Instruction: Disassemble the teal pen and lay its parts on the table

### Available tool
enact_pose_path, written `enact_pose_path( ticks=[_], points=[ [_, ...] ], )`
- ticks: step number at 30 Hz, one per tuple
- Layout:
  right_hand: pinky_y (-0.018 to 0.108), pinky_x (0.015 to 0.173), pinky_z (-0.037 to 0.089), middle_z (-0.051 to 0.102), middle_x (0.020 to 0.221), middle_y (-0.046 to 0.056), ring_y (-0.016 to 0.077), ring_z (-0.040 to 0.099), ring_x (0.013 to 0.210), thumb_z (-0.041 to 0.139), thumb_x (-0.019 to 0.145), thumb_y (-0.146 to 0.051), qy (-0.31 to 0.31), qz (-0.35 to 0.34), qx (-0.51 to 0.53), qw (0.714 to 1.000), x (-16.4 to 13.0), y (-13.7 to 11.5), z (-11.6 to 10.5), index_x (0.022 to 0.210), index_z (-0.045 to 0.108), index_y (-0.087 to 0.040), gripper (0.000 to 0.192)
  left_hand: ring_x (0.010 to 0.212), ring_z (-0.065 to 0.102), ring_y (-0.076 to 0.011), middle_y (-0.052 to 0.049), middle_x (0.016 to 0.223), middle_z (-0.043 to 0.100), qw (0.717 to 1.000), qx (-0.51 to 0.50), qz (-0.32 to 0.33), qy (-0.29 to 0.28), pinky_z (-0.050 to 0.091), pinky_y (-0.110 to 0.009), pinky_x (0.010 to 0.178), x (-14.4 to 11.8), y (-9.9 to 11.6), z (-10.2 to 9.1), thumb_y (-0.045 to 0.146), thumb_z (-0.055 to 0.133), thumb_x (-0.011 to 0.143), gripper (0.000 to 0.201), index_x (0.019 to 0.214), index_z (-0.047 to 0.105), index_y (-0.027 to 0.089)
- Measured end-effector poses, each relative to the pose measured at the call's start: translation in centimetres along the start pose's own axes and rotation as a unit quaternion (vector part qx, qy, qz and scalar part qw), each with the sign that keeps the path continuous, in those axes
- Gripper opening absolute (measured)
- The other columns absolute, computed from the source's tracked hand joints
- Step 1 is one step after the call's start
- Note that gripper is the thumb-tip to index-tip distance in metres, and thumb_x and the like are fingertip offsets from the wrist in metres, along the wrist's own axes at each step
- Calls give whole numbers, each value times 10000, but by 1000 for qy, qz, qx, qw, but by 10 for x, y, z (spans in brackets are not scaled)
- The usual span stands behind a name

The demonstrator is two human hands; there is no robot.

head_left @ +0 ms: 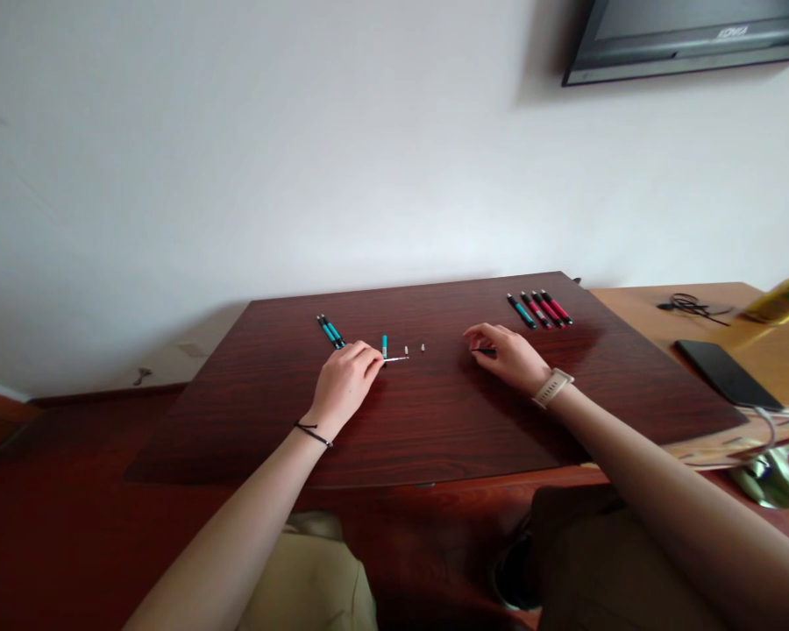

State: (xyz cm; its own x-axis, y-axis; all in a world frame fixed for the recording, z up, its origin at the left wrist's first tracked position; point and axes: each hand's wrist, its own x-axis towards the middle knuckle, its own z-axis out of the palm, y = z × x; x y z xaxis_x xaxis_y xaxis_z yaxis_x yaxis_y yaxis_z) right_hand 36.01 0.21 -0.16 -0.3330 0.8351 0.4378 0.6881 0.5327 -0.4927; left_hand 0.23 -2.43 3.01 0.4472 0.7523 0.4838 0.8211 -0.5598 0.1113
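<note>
My left hand [346, 379] rests on the dark wooden table [434, 421], fingers closed on a thin pen refill [396, 358] that sticks out to the right. My right hand [509, 355] lies on the table and pinches a small black pen part [484, 351]. Between the hands lie a short teal pen piece [385, 344] and two tiny pen parts [406, 350] [422, 347]. Two teal pens [330, 331] sit just beyond my left hand. Several teal and red pens [540, 309] lie in a row at the far right of the table.
A lighter wooden desk [716, 350] adjoins on the right, with a black phone [727, 372], a coiled cable [690, 305] and a yellow bottle [785, 298]. A screen [690, 35] hangs on the white wall. My knees are under the table's near edge.
</note>
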Motion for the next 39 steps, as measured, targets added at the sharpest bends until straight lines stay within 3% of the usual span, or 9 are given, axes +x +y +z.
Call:
enact_pose_path(
  ticks=[6,11,16,23,26,33,39],
  points=[
    [397,936,588,777,1011,37,235,736,962,654,903,-201,8,48,1,999,-10,50,-10,1253,667,-244,352,954,683,-214,-46,1033,739,1000,6,-21,4,512,-352,903,-14,-11,-7,241,580,1059,162,969,713,221],
    [410,953,600,787,1028,39,229,759,960,662,911,-235,6,69,36,997,-8,58,-9,1244,676,-238,333,946,681,-214,-48,1018,741,1000,-1,-15,2,517,-354,899,-12,-9,-7,232,583,1054,160,967,716,225],
    [407,957,602,788,1047,48,243,755,980,674,914,-223,5,48,16,999,3,36,-8,1195,710,-244,284,951,676,-208,-46,1023,735,1000,-19,0,7,518,-353,910,1,6,-1,226,576,1061,161,982,717,224],
    [406,1012,532,771,1139,67,269,702,1096,689,972,-283,-12,-72,1,997,29,-31,3,1164,727,-246,199,938,666,-212,-50,1005,724,999,-5,33,-5,504,-364,890,34,46,20,238,579,1066,169,974,718,217],
    [369,989,520,776,1128,57,253,702,1067,682,965,-225,-32,-92,-7,995,34,-49,13,1147,724,-251,188,951,658,-223,-64,1017,715,999,3,36,-7,499,-370,880,46,62,27,241,577,1066,155,1013,721,215],
    [306,841,519,791,1053,49,241,727,963,659,949,-165,-31,-50,-50,997,34,-50,20,1126,723,-253,208,973,648,-232,-76,1024,701,1000,0,30,-5,493,-383,885,58,78,35,259,547,1081,178,1058,716,208],
    [300,845,540,828,1051,22,235,771,940,641,1036,-333,-67,-44,-38,996,22,-39,12,1097,801,-305,175,959,656,-222,-65,1013,702,999,-6,38,-4,491,-366,889,45,60,29,266,547,1084,195,1007,719,217]
  ],
)
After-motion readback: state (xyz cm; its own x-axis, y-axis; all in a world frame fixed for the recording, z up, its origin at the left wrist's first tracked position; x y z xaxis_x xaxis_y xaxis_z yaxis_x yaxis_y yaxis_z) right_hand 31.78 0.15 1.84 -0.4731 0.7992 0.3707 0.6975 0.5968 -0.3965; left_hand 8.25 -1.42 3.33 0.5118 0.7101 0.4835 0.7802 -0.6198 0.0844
